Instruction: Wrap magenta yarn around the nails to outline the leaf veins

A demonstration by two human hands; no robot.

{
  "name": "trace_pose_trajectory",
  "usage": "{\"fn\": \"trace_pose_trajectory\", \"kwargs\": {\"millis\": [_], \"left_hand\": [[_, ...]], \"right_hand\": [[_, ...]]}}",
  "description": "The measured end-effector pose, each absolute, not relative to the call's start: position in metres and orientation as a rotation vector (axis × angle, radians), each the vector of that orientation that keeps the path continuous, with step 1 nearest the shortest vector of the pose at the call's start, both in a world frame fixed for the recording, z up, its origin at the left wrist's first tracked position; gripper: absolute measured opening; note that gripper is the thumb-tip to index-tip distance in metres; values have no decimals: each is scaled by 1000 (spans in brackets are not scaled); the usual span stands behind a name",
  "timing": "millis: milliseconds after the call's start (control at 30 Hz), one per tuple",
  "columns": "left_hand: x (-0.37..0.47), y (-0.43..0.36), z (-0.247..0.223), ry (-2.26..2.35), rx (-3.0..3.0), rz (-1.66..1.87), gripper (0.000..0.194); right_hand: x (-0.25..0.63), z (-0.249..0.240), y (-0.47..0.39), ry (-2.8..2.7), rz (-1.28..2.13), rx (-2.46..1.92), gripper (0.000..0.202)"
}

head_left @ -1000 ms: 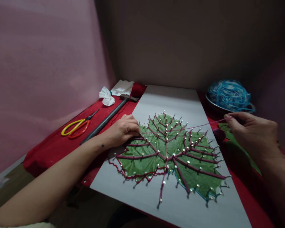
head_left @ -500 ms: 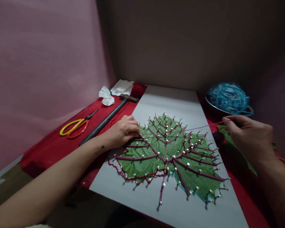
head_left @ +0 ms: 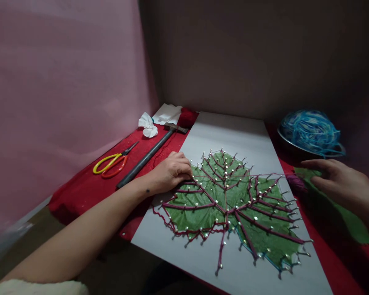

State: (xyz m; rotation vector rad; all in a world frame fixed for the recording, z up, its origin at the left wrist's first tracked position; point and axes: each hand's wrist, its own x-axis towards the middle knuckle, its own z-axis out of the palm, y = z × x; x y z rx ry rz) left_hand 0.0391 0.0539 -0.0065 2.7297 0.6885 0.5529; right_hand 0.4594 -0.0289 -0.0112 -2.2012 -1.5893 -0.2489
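Note:
A white board [head_left: 233,131] carries a green leaf [head_left: 203,211] ringed with several nails, with maroon yarn [head_left: 264,229] wound along its veins. My left hand [head_left: 174,171] rests on the leaf's left edge, fingers curled down on the yarn at the nails there. A thin slack strand runs from there across the leaf to a small maroon yarn ball [head_left: 295,183] at the board's right edge. My right hand [head_left: 341,182] hovers flat just right of that ball, fingers apart and holding nothing, above a second green leaf [head_left: 355,223].
Left of the board, on the red cloth [head_left: 86,186], lie a hammer [head_left: 150,153], yellow-and-orange scissors [head_left: 112,162], a crumpled tissue [head_left: 147,125] and red yarn [head_left: 187,117]. A metal bowl [head_left: 290,144] holds a blue yarn ball [head_left: 310,129] at the back right. Walls close in behind and left.
My right hand has let go of the taut strand, dropped lower and opened flat; the strand now lies slack over the leaf. My left hand has stayed put. The view has shifted slightly.

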Motion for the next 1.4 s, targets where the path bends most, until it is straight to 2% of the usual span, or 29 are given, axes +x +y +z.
{"fn": "trace_pose_trajectory", "kwargs": {"millis": [67,200,400,633,800,900,1100,1300,1400], "left_hand": [[39,54,-7,695,2732,548,14],[39,54,-8,706,2729,544,13],[40,54,-10,731,2701,557,10],[40,54,-17,725,2722,637,11],[43,54,-17,745,2740,621,10],[43,53,-15,775,2735,591,10],[43,54,-15,800,2706,573,7],[43,54,-18,810,2700,598,9],[43,53,-17,812,2696,608,8]], "right_hand": [[459,-6,-33,-1551,-115,-2275,39],[408,8,-42,-1592,-593,-2007,28],[282,20,-13,-2342,-124,-1361,21],[229,13,19,-2644,48,-1459,17],[223,8,13,-2697,-9,-1483,18],[222,10,8,-2610,-19,-1512,15],[224,13,0,-2349,247,-1587,12],[219,4,-4,-2406,-258,-1321,19],[218,5,-10,-2519,-391,-1200,25]]}}
